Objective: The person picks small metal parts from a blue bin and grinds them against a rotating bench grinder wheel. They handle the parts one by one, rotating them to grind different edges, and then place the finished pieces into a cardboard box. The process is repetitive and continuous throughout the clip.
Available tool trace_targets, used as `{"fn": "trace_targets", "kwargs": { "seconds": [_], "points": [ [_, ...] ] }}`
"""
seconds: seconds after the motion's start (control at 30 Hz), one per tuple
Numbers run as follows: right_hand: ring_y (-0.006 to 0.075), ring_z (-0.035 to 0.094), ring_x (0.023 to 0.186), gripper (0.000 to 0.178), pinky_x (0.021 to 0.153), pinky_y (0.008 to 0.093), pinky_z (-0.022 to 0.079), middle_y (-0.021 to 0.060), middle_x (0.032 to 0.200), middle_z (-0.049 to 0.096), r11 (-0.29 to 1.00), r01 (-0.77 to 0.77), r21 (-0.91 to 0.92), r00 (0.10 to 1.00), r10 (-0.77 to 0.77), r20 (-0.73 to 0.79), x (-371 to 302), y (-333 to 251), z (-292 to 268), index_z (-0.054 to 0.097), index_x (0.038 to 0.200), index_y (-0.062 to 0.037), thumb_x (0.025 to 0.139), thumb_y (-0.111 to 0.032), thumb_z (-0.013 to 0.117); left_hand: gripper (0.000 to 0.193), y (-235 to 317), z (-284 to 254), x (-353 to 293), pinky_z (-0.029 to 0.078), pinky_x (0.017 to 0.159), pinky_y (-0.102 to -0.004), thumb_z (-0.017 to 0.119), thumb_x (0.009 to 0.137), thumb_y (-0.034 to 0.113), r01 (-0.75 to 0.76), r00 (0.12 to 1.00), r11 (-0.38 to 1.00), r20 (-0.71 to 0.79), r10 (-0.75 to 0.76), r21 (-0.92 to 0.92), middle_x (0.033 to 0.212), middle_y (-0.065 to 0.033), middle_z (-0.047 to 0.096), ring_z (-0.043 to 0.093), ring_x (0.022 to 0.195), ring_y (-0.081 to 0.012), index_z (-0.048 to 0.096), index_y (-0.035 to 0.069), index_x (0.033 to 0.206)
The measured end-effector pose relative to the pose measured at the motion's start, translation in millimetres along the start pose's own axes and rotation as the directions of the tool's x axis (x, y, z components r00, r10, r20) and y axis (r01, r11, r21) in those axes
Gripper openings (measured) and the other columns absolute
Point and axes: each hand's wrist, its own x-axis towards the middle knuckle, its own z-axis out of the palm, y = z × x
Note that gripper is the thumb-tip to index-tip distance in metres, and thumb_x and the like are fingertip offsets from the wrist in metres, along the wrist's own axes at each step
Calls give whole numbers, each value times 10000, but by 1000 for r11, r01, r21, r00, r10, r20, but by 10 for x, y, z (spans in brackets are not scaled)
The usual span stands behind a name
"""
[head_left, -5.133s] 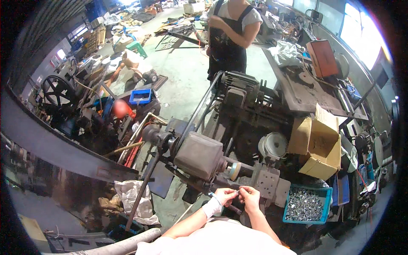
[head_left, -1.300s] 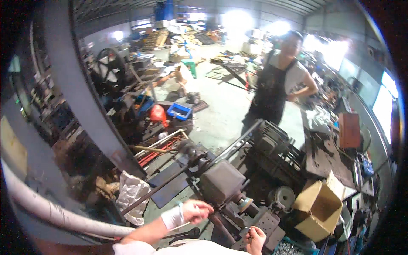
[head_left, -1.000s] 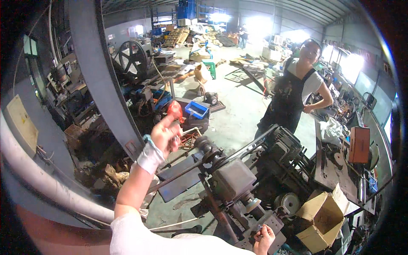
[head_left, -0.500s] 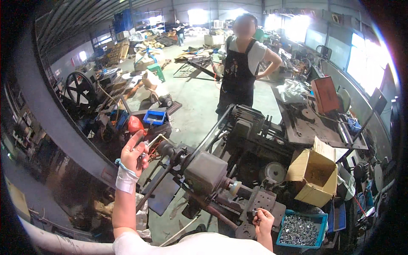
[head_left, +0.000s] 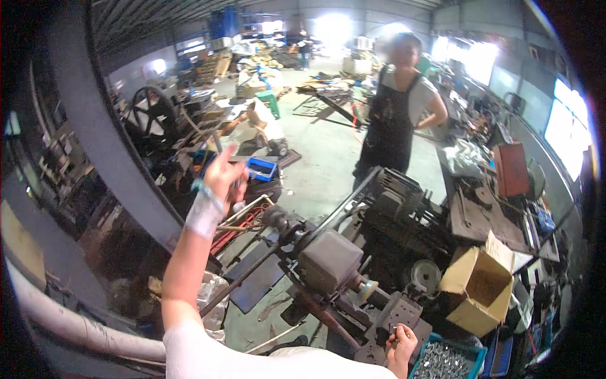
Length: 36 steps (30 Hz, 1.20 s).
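At lower right, the right hand (head_left: 401, 344) pinches a small dark metal part (head_left: 392, 330), seemingly rigid, light, best nipped at its ends, beside the grey perforated machine plate (head_left: 399, 312); the raised left hand's (head_left: 226, 174) grip cannot be told.

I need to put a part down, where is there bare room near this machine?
The green floor between the machine and the standing person is bare. The bench and the area by the cardboard box are crowded.
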Motion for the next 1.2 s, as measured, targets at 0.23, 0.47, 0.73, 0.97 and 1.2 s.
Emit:
{"fn": "trace_targets", "kwargs": {
  "seconds": [0.23,0.47,0.73,0.97,1.2],
  "points": [
    [99,462,430,79,338,236,351,30,595,508,1000,18,-14,998,-19,-55,43,-56,-89,551,821,-15,810,-93,552,657,733,-180,1263,372,342,-260,576,780,104,-66,968,952,-211,133,299,703,-56,559,478,468,-99,208,167,1320],
    [150,507,618,203,510,272,417,44,731,551,999,-40,-28,995,37,-90,-76,-238,-210,560,946,-2,795,-136,580,798,779,-388,1649,355,299,-312,625,737,87,152,926,883,-375,29,444,672,-93,588,491,431,-160,122,187,1349],
    [145,505,598,174,496,265,411,50,729,560,999,4,32,995,-1,-99,-123,-234,-321,558,934,-25,791,-122,580,830,959,-593,1792,327,335,-301,623,735,66,112,946,882,-322,48,458,647,-82,558,458,435,-147,98,252,1350],
    [146,505,583,186,479,273,415,47,729,561,997,13,72,995,-6,-100,-92,-186,-428,546,962,-25,792,-96,570,808,1124,-584,1730,308,334,-282,620,755,80,205,933,883,-358,-45,423,631,-58,545,439,429,-129,106,290,1343],
    [203,509,761,436,600,327,444,105,943,530,991,57,125,982,-78,172,-66,-46,-708,449,1124,-9,849,-346,415,829,1107,-713,1840,353,311,-314,617,754,83,155,941,801,-333,58,578,673,-84,583,461,425,-144,60,200,1357]
  ]
}}
